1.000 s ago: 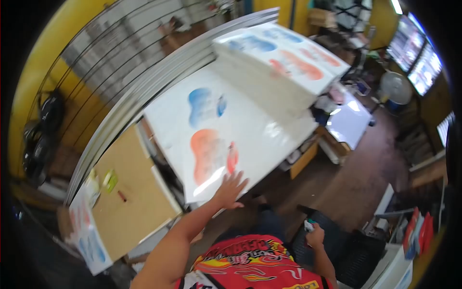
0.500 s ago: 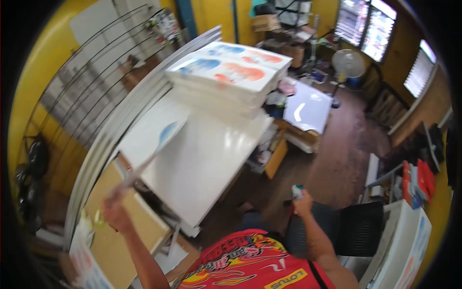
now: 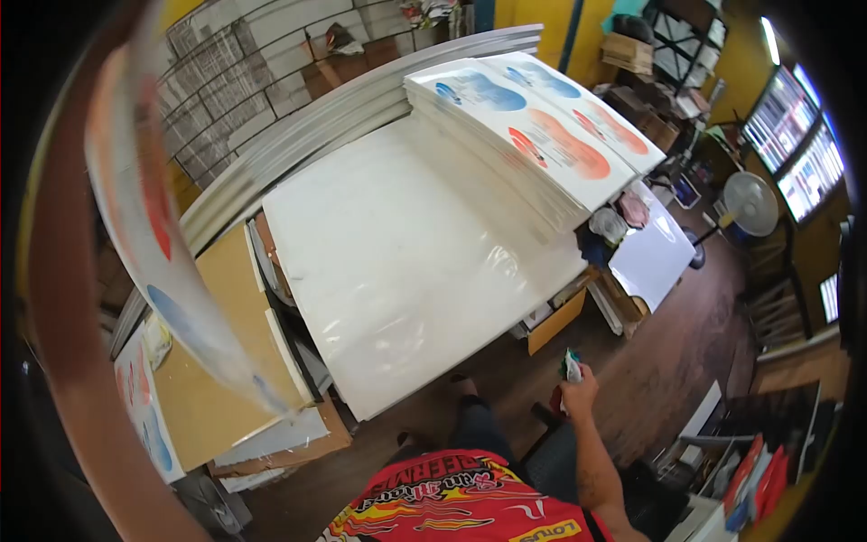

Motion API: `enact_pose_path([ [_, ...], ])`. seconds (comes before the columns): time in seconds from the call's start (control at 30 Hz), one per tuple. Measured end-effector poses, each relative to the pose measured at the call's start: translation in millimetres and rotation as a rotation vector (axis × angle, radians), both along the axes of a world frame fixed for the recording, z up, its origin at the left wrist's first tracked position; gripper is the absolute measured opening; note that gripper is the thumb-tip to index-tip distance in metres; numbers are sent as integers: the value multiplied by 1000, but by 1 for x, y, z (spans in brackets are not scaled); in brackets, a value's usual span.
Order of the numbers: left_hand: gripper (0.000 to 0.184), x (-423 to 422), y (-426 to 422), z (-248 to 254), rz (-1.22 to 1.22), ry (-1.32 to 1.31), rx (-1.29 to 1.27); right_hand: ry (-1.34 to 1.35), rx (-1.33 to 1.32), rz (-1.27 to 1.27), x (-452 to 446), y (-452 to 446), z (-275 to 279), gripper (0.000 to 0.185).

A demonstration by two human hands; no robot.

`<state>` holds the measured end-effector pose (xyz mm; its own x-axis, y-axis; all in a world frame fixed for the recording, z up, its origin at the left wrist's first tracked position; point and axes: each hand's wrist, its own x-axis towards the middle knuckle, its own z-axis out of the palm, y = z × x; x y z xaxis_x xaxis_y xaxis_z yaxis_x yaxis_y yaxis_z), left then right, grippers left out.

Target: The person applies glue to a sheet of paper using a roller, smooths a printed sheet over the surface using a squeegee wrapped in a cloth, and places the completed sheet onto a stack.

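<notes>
My left arm is raised along the left edge, and my left hand is blurred at the top, partly cut off. From it hangs a thin printed sheet, white with orange, red and blue patches, curved and tilted in the air. My right hand is closed around a small white and green object, whose kind I cannot make out. It is held low, to the right of the white-topped table. A thick stack of similar printed sheets lies on the table's far right part.
A tan board lies left of the table, with more printed sheets beside it. Long pale strips run behind the table. A standing fan, a glossy white panel and red items are on the right.
My left hand has risen from beside the tan board to the top left, swinging the printed sheet up with it. The view has shifted left; my right hand keeps its object.
</notes>
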<state>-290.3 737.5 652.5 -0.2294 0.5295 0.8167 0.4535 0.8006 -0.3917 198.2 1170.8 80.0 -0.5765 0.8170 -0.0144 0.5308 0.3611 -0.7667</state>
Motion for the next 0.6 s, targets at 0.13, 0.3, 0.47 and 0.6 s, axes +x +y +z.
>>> enact_pose_path([
  [0.13,35,-137,173,-139,-228,45,-346,75,-45,40,-28,-1,19,49],
  [0.3,30,-142,258,-332,-237,-882,-287,227,-251,105,-69,4,12,49],
  [0.47,54,-119,252,-495,-206,-745,0,144,-86,537,-158,-23,48,51],
  [0.6,85,-15,129,-513,-68,-1078,40,186,-115,715,-225,-71,45,54],
])
